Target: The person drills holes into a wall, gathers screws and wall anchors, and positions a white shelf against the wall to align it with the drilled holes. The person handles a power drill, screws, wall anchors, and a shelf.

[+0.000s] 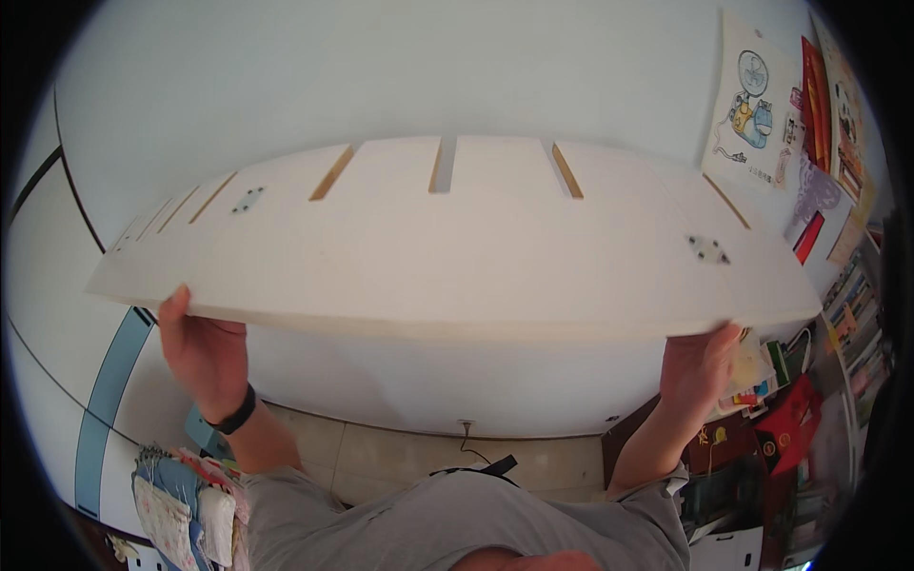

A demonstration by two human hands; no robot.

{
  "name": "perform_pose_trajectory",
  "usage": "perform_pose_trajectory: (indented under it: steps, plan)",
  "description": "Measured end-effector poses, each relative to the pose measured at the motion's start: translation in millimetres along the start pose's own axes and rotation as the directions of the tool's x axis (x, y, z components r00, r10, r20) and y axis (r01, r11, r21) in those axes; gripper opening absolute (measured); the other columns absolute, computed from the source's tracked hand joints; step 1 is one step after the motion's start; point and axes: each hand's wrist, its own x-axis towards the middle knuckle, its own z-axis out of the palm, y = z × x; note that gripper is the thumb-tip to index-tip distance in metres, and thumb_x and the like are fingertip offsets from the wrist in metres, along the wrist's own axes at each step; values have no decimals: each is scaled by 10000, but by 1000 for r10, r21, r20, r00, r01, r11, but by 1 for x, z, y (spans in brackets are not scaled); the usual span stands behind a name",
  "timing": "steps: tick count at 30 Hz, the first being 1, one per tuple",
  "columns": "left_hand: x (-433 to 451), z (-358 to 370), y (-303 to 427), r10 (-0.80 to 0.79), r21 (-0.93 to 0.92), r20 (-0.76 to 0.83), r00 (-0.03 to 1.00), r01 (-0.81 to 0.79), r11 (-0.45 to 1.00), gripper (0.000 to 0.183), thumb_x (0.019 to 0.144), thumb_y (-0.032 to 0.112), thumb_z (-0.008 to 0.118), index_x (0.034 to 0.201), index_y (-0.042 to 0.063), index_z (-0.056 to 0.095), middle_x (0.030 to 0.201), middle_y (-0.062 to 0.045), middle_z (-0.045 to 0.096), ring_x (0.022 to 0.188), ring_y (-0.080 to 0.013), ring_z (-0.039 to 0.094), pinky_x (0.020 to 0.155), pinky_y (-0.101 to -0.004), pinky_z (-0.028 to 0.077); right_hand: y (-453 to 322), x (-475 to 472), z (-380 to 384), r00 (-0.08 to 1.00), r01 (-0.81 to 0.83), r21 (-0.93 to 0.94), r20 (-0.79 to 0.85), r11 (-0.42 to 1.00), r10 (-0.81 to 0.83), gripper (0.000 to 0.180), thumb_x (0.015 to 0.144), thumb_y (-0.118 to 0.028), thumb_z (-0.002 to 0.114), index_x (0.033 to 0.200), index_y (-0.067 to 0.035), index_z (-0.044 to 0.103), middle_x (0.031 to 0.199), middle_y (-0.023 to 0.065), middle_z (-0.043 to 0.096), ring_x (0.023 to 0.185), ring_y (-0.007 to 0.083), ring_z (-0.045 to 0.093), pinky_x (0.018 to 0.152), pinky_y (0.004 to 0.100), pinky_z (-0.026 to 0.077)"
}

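A long white board (443, 264) is held up in front of me, its far edge close to the wall. Several slots with bare wood-coloured sides are cut into that far edge. Small metal plates with dark screws or holes, such as the left metal plate (248, 200) and the right metal plate (707, 250), sit on its face. My left hand (207, 357), with a black wristband (238, 412), grips the near edge at the left, thumb on top. My right hand (696, 367) supports the near edge toward the right end. The fingers of both hands are largely hidden under the board.
A pale wall (400, 71) rises behind the board, with a drawing (746, 107) on its right. White cabinet doors (57, 243) stand left, above folded textiles (171, 499). Bookshelves (853, 307) and a red-brown cabinet (628, 435) are right. A cable (465, 442) runs along the tiled floor (385, 442).
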Motion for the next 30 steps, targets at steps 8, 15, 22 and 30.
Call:
perform_pose_trajectory:
  steps: [8, 15, 22, 30]
  plan:
    - [61, 7, 28, -164, 56, 199, 966, 156, 986, 234, 1046, 211, 538, 1165, 21, 604, 1160, -145, 711, 1093, -231, 692, 894, -411, 590, -21, 56, 69, 998, 2, -13, 56, 1000, -1, 640, 1109, -448, 335, 1436, 97, 408, 1295, 235, 624, 1111, 392, 676, 905, 537, 579]
    - [78, -6, 40, -226, 74, 261, 938, 214, 974, 207, 1040, 163, 548, 1105, -23, 611, 1174, -168, 694, 1097, -253, 681, 943, -392, 573, -28, 68, 62, 937, -56, -166, 331, 984, 110, 770, 1077, -585, 232, 1477, 47, 416, 1317, 264, 627, 1185, 450, 641, 983, 520, 555]
    - [79, -24, 37, -166, 58, 198, 966, 157, 986, 222, 1026, 143, 556, 1102, -61, 603, 1183, -194, 682, 1138, -266, 657, 1029, -399, 526, -31, 69, 52, 934, 8, -218, 350, 976, 70, 816, 1042, -616, 349, 1437, 91, 449, 1276, 288, 642, 1165, 465, 650, 1001, 495, 544]
    - [85, -47, 63, -141, 52, 88, 986, 137, 989, 240, 1013, 134, 566, 1112, -84, 587, 1197, -202, 664, 1148, -267, 638, 1073, -394, 495, -54, 70, 20, 778, 171, -878, -158, 446, -608, 370, 774, -13, 854, 1083, 105, 689, 895, 139, 746, 832, 163, 712, 801, 273, 567]
